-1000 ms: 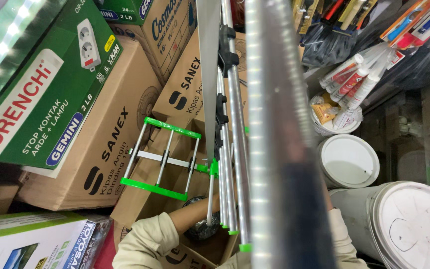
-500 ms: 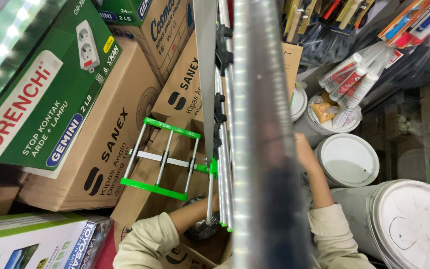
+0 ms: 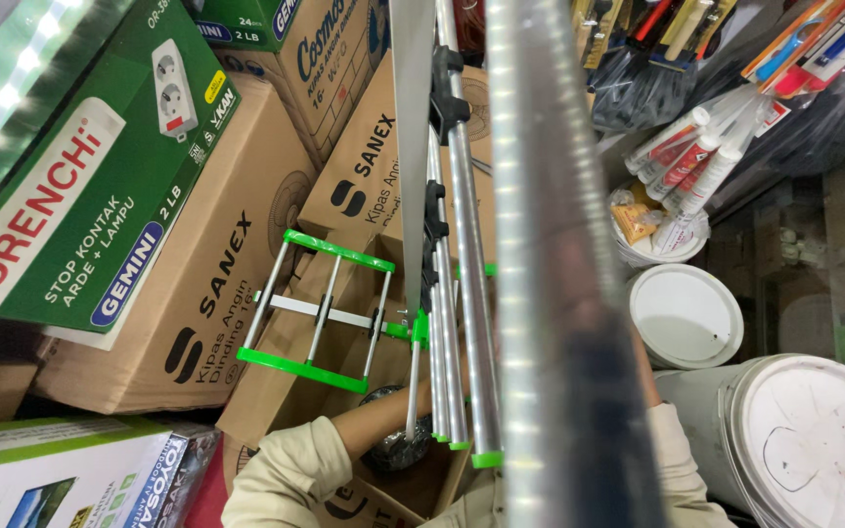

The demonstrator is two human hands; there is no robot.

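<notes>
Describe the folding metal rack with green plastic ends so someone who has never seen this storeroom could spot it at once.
Start at the stack of brown cardboard boxes filling the left and middle of the view. In front of them stands a bundle of silver metal tubes; the folding metal rack swings out to its left. Two bright green plastic bars joined by thin silver rods set it apart from the cartons behind.

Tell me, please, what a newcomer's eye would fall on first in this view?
First the shiny metal pole running down the middle, close to the camera, with the folded silver rack with green end caps just left of it. Stacked brown cardboard boxes and a green box fill the left side, while white lidded buckets sit at lower right.
</notes>
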